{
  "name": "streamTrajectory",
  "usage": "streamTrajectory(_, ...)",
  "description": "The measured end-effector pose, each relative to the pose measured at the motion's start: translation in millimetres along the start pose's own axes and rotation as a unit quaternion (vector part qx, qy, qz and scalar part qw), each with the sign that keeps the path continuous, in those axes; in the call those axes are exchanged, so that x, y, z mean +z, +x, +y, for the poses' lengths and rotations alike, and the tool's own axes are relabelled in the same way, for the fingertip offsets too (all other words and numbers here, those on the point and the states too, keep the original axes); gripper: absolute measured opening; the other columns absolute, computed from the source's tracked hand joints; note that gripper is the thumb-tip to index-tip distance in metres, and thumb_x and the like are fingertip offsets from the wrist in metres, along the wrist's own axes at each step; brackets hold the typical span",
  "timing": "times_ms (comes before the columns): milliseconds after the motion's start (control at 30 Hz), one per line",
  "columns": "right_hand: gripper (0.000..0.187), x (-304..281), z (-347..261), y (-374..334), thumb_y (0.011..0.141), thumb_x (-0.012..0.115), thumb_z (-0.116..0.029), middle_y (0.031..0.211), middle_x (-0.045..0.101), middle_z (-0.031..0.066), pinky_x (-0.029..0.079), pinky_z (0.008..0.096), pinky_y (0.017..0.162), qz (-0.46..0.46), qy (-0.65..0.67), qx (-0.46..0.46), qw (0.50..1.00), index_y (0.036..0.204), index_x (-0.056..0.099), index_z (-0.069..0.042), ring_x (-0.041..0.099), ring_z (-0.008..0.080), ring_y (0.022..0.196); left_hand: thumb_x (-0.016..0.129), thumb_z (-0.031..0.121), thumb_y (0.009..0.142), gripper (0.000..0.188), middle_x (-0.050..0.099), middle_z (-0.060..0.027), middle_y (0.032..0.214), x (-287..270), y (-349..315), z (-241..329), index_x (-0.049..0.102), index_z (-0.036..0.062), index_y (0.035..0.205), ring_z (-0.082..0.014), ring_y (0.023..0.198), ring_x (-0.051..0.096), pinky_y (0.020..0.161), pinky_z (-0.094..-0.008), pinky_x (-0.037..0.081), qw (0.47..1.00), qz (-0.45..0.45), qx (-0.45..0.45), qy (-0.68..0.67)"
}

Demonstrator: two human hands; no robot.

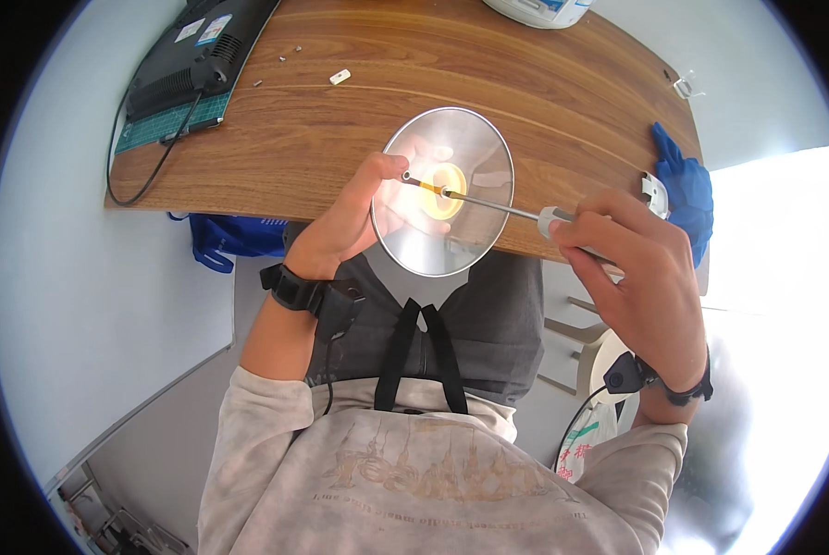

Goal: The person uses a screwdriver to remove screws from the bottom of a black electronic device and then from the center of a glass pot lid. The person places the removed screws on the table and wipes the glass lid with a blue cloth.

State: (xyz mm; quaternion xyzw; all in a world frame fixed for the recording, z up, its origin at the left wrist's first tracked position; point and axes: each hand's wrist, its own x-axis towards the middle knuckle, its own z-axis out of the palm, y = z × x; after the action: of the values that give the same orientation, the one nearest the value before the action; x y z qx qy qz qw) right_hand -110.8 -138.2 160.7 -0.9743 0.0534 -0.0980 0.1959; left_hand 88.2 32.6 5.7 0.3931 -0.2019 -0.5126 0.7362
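Note:
A round glass pot lid [484, 153] with a metal rim is tilted up over the table's near edge. My left hand [348, 211] holds it by its left side, the thumb near a small metal-ringed hole and the other fingers showing through the glass. A pale yellow ring [460, 205], perhaps the knob, shows at the lid's middle. My right hand [632, 259] is closed round the light grey handle of a screwdriver [498, 208]. Its metal shaft points left, and the tip meets the small fitting at the lid's centre.
On the wooden table [359, 120] lie a small white piece [340, 77] and several tiny bits. A black device [179, 65] with a cable rests on a green mat [151, 131] at the far left. Blue gloves [687, 190] lie at the right edge, beside a white part [655, 194].

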Motion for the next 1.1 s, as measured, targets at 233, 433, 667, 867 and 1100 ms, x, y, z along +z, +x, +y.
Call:
streamTrajectory(233, 0.022, -8, -25, 14, 0.075, 0.077, -0.004, 0.095, 0.064, 0.0093, 0.051, 0.0317, 0.064, -0.018, -0.042, -0.042, 0.998, 0.097, 0.073, -0.005, 0.065, 0.0263, 0.073, 0.05, 0.043, 0.096, 0.067, 0.053, -0.0177, 0.142, 3, -1, 1, 0.042, -0.0017, 0.145, -0.0298, 0.122, 0.06, 0.096, -0.0492, 0.057, 1.0, 0.001, 0.006, 0.01)
streamTrajectory(433, 0.015, 0, -9, 13, 0.081, 0.07, -0.003, 0.101, 0.063, 0.0117, 0.053, 0.0294, 0.073, 0.078, 0.078, -0.051, 0.993, 0.095, 0.065, 0.001, 0.064, 0.0224, 0.081, 0.05, 0.043, 0.096, 0.069, 0.053, -0.0178, 0.142, -2, 3, -4, 0.041, -0.0027, 0.146, -0.0304, 0.123, 0.059, 0.097, -0.0493, 0.057, 1.0, -0.014, 0.015, 0.013)
streamTrajectory(667, 0.011, 23, 10, 8, 0.081, 0.075, -0.005, 0.087, 0.066, 0.0083, 0.051, 0.0297, 0.068, 0.115, 0.154, 0.028, 0.981, 0.089, 0.068, -0.001, 0.066, 0.0209, 0.075, 0.048, 0.052, 0.095, 0.064, 0.053, -0.0154, 0.138, 1, 0, 0, 0.048, 0.0063, 0.139, -0.0295, 0.122, 0.058, 0.096, -0.0489, 0.056, 0.999, -0.041, -0.007, 0.034)
streamTrajectory(867, 0.009, 13, 23, -10, 0.079, 0.077, -0.001, 0.086, 0.066, 0.0078, 0.049, 0.0273, 0.067, 0.165, 0.163, 0.108, 0.967, 0.085, 0.072, 0.0, 0.064, 0.0174, 0.074, 0.045, 0.059, 0.092, 0.068, 0.05, -0.0177, 0.139, 4, -1, 5, 0.049, 0.0076, 0.136, -0.0294, 0.125, 0.056, 0.098, -0.0468, 0.054, 0.998, -0.032, -0.028, 0.055)
streamTrajectory(1100, 0.011, 33, 30, -22, 0.076, 0.078, 0.0, 0.084, 0.063, 0.0068, 0.048, 0.0269, 0.064, 0.226, 0.09, 0.074, 0.967, 0.081, 0.069, 0.0, 0.06, 0.0169, 0.071, 0.044, 0.062, 0.093, 0.07, 0.051, -0.0187, 0.138, 5, 0, 4, 0.048, 0.0079, 0.137, -0.0296, 0.122, 0.059, 0.099, -0.0473, 0.054, 0.998, -0.026, -0.014, 0.056)
